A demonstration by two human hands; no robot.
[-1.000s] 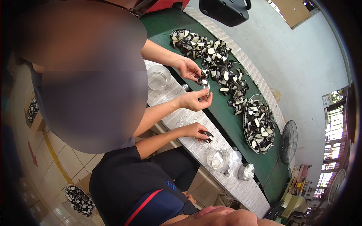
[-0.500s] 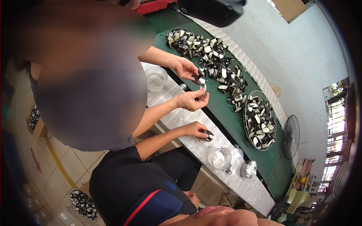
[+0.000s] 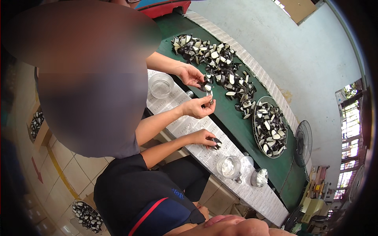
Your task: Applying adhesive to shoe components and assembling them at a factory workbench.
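Note:
At the near edge of the bench, my left hand [image 3: 202, 137] pinches a small curved black piece with a whitish face [image 3: 215, 144]. Only a bit of my right hand [image 3: 203, 210] shows low by my lap, mostly hidden by my shirt and chin, so its fingers cannot be read. Close to my left hand stands a clear round dish [image 3: 228, 166] with whitish contents. Beyond it are a clear plastic lid or bag [image 3: 247, 163] and a small cup stuffed with white material [image 3: 260, 177].
A co-worker's hands [image 3: 198, 107] work on a similar black piece to my left, near another clear dish [image 3: 161, 86]. Black-and-white pieces lie heaped on the green belt [image 3: 220, 111] and in a wire basket [image 3: 284, 146]. A fan [image 3: 304, 143] stands behind.
The view has shifted slightly, and a dark object at the top has left the picture, showing more of a red-edged tray. My left hand keeps its hold on the black piece.

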